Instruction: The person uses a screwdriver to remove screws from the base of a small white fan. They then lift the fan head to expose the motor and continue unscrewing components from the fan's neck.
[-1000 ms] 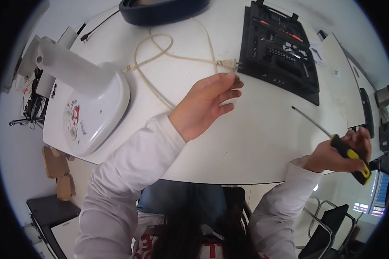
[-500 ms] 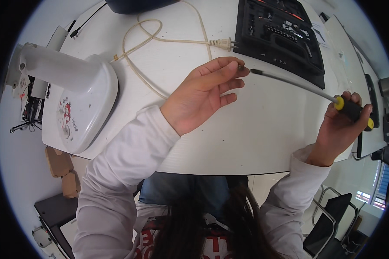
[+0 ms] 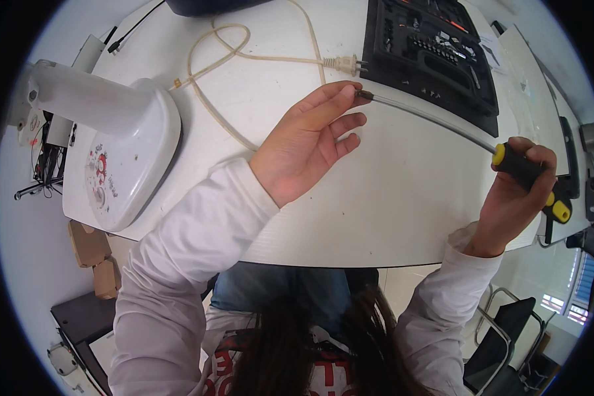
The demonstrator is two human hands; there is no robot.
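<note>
My right hand (image 3: pixel 513 198) is wrapped around the black and yellow handle of a long screwdriver (image 3: pixel 435 120), whose shaft points left. Thumb and forefinger of my left hand (image 3: pixel 313 135) pinch a small dark screw-like piece (image 3: pixel 358 94), its exact kind mostly hidden by the fingertips. The screwdriver's dark tip meets this piece at those fingertips. The other fingers of my left hand are loosely curled and hold nothing. Both hands are above the white table (image 3: pixel 350 218).
A black tool case (image 3: pixel 435 86) with bits and several loose small screws lies at the far right. A white stand with a broad base (image 3: pixel 138 145) is at the left. Behind my left hand runs a beige cord with a plug (image 3: pixel 342 63). A dark blue object (image 3: pixel 211 5) sits at the far edge.
The screwdriver has moved left, closing the gap between its tip and the piece in my left hand. Its handle end has tilted lower. My left hand has shifted slightly up and left.
</note>
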